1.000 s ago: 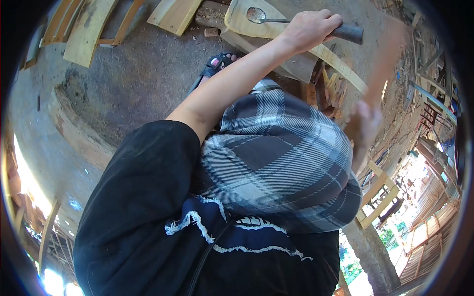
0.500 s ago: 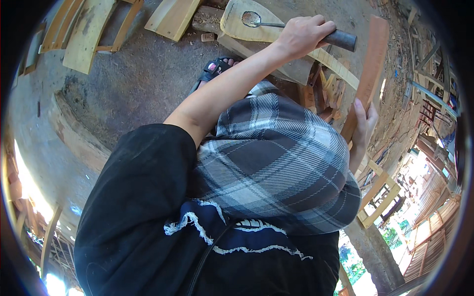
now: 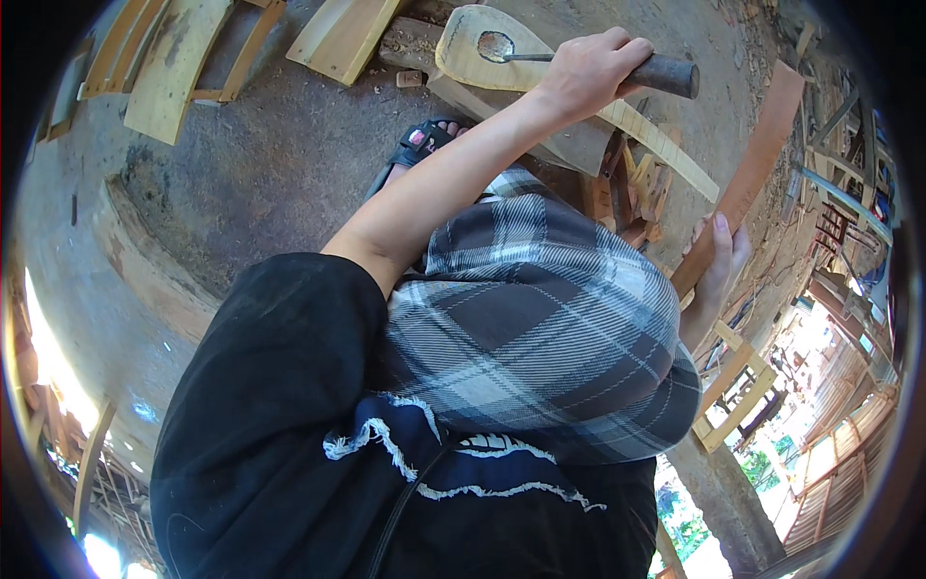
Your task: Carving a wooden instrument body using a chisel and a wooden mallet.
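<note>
"What are you seeing from your remote post?"

"At upper center, I am watching the left hand (image 3: 593, 72) gripping a dark-handled chisel (image 3: 667, 77), fingers wrapping it closely. Its thin shank is extending to the round hollow (image 3: 496, 44) in a pale, round-ended board (image 3: 463, 53) lying near the frame's top."

"And the right hand (image 3: 725, 253)?"

"It is clasping a reddish-brown wooden slat (image 3: 757, 150), thumb pressing its face; the slat is slanting toward the frame's upper right."
</note>
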### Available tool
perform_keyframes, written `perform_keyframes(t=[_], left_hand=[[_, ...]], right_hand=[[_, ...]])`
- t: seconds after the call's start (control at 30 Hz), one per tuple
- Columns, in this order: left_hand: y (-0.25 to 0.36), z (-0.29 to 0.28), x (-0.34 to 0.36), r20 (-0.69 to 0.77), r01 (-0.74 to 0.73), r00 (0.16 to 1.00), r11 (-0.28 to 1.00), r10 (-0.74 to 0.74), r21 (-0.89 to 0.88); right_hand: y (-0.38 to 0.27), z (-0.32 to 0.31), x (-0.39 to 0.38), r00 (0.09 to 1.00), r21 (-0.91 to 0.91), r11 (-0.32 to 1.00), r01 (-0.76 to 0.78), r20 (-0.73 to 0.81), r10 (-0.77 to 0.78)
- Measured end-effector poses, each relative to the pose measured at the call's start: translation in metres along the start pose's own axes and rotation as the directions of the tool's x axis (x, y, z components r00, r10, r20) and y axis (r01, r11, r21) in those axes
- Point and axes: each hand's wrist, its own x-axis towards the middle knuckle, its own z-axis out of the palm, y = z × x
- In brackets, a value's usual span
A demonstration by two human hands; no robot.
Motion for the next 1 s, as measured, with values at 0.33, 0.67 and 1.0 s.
perform_keyframes(t=[0.33, 0.67, 1.0], left_hand=[[-0.002, 0.001, -0.012, 0.192, -0.098, 0.977, 0.995, 0.092, 0.021], [0.002, -0.003, -0.014, 0.13, -0.088, 0.988, 0.996, 0.086, 0.009], [-0.018, -0.016, -0.018, -0.05, -0.191, 0.978, 0.965, 0.203, 0.18]], right_hand=[[0.007, 0.002, 0.001, 0.996, -0.031, 0.995, 0.093, 0.007, -0.093], [-0.002, 0.008, -0.005, 0.992, 0.142, 0.983, 0.113, -0.077, -0.103], [0.007, 0.009, 0.001, 0.982, 0.008, 0.982, 0.187, 0.007, -0.187]])
